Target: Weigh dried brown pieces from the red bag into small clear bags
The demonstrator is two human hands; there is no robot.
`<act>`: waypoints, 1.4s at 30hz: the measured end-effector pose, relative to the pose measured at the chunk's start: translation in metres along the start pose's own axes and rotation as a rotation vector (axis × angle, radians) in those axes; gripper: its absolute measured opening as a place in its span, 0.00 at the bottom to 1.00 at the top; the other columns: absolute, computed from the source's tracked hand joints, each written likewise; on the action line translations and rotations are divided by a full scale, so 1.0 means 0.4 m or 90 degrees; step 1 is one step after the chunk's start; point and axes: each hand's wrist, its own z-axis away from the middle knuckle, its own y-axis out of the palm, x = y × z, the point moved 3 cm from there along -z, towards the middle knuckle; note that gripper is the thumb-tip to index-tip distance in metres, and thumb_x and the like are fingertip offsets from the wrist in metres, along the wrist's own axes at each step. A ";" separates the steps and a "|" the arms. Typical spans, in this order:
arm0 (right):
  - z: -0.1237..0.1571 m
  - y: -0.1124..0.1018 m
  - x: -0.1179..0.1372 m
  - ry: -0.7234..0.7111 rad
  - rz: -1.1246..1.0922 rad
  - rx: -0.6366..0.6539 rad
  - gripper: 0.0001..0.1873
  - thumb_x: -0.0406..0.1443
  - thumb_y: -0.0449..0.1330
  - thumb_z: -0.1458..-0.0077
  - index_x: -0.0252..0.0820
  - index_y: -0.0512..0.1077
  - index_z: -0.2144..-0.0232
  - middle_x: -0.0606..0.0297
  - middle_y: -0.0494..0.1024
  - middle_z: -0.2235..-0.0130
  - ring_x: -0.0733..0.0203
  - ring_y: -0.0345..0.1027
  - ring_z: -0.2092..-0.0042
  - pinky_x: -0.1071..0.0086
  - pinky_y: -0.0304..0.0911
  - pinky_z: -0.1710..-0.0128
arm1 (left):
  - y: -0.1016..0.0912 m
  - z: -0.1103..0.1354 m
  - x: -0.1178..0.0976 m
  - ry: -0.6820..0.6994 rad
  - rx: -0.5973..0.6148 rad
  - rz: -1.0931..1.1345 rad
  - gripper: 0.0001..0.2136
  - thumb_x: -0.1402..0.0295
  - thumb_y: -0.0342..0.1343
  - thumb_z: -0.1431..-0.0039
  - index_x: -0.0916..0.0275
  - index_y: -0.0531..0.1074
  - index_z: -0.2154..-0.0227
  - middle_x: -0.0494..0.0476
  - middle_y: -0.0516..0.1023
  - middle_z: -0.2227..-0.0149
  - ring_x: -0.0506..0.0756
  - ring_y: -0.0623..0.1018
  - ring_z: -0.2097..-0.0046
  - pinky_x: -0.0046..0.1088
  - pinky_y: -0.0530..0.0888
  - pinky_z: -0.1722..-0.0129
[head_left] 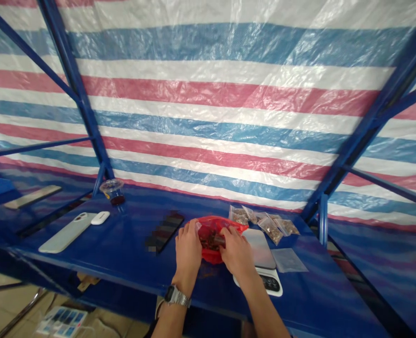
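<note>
A red plastic bag (213,257) lies opened on the blue shelf, with dark brown loose bits inside. My left hand (188,246) grips its left edge. My right hand (236,249) reaches over the opening from the right, its fingers curled inside around a dark brownish piece that I cannot make out. Right beside that hand is a white kitchen scale (278,287) with a metal plate (262,249), partly covered by my forearm. A flat clear zip bag (288,260) rests to the right of the scale. Behind it lie several small zip bags (272,230) filled with brown bits.
Left of the bag lies a dark, partly blurred flat object (167,230). Farther left are a pale phone (67,233), a white oval object (100,218) and a clear plastic cup (112,190) with dark liquid. Blue metal posts (88,112) and a striped tarp (211,103) stand behind.
</note>
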 end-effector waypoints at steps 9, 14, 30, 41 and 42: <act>0.018 0.007 0.000 0.004 0.000 -0.007 0.20 0.27 0.58 0.39 0.47 0.75 0.47 0.57 0.76 0.45 0.50 0.70 0.42 0.62 0.64 0.46 | -0.034 0.033 0.047 -0.151 0.017 -0.027 0.10 0.67 0.48 0.29 0.66 0.69 0.51 0.68 0.78 0.56 0.65 0.81 0.54 0.36 0.73 0.58; 0.025 0.021 0.015 -0.007 -0.016 0.015 0.22 0.24 0.58 0.43 0.45 0.75 0.49 0.56 0.76 0.45 0.50 0.71 0.43 0.61 0.65 0.46 | 0.034 0.028 0.061 -0.161 0.112 0.129 0.10 0.68 0.56 0.33 0.65 0.67 0.53 0.69 0.79 0.56 0.62 0.83 0.56 0.32 0.73 0.60; 0.043 0.014 0.032 0.030 -0.052 0.028 0.18 0.27 0.62 0.44 0.41 0.77 0.51 0.54 0.76 0.45 0.47 0.70 0.42 0.60 0.65 0.44 | 0.058 -0.001 0.066 -0.077 0.139 0.531 0.14 0.78 0.54 0.50 0.64 0.74 0.60 0.55 0.82 0.61 0.55 0.81 0.58 0.32 0.76 0.53; 0.035 0.029 0.024 0.056 -0.183 0.008 0.15 0.28 0.62 0.45 0.44 0.79 0.55 0.59 0.81 0.52 0.51 0.74 0.48 0.64 0.65 0.48 | 0.053 0.002 0.058 -0.165 0.202 0.671 0.12 0.70 0.60 0.50 0.63 0.75 0.61 0.54 0.82 0.65 0.56 0.82 0.62 0.34 0.79 0.59; 0.035 0.028 0.022 0.059 -0.186 0.008 0.15 0.29 0.62 0.44 0.44 0.79 0.55 0.58 0.81 0.52 0.51 0.74 0.48 0.64 0.65 0.48 | 0.051 0.001 0.062 -0.154 0.207 0.653 0.11 0.69 0.61 0.50 0.63 0.75 0.61 0.54 0.83 0.64 0.57 0.82 0.61 0.35 0.79 0.57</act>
